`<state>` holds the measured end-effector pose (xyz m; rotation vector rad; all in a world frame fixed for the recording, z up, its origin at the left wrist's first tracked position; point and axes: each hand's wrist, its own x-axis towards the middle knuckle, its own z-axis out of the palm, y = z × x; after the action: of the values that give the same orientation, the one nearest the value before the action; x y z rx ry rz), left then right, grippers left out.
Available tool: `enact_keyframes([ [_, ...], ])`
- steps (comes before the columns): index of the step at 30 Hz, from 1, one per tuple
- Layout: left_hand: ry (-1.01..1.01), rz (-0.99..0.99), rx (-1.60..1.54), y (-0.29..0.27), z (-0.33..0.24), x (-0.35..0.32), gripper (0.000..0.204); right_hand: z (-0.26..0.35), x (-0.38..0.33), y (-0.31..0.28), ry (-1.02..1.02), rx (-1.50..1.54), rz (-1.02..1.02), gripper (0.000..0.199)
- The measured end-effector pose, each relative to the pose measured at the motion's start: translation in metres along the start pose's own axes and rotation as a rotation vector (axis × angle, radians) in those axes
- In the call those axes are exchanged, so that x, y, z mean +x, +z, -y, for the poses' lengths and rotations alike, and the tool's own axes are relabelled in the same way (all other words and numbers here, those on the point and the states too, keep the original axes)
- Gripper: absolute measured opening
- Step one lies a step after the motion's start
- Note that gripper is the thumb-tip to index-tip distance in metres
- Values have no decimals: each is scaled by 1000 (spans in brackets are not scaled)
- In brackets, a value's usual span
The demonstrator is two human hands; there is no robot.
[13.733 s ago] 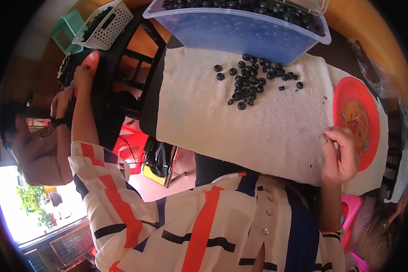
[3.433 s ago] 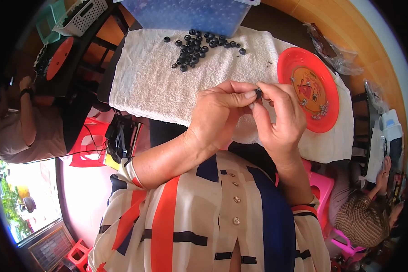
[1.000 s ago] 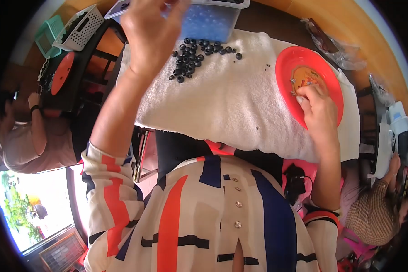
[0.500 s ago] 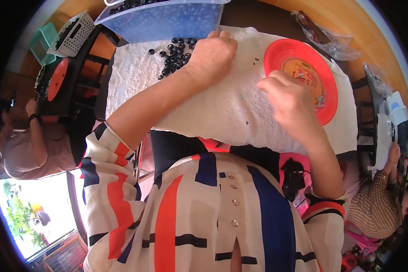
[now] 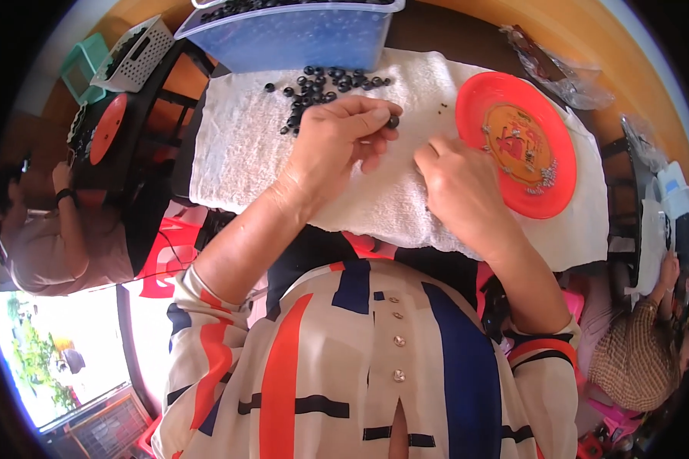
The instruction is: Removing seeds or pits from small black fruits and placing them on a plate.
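Left hand (image 5: 331, 138) pinches a bead (image 5: 393, 122) above the cloth (image 5: 241, 157). Beyond and left of the grip: loose beads (image 5: 308, 97) on the cloth, bin (image 5: 291, 46) behind them. Right of the grip: right hand (image 5: 461, 182) near, then plate (image 5: 563, 164) on the cloth, pieces (image 5: 548, 176) inside.

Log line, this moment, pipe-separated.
left hand: pinching black bead | right hand: near red plate, contents hidden | loose beads: on white cloth
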<state>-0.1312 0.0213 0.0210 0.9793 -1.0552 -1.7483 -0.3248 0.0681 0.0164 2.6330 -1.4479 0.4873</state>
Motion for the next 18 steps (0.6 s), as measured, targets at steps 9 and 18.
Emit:
enact_keyframes([
  [9, -23, 72, -376, 2, 25, -14, 23, -5, -3, 2, -19, 116, -80, 7],
  [18, -30, 59, -401, 15, 28, -22, 23, 3, 9, -5, 172, 891, -414, 17],
])
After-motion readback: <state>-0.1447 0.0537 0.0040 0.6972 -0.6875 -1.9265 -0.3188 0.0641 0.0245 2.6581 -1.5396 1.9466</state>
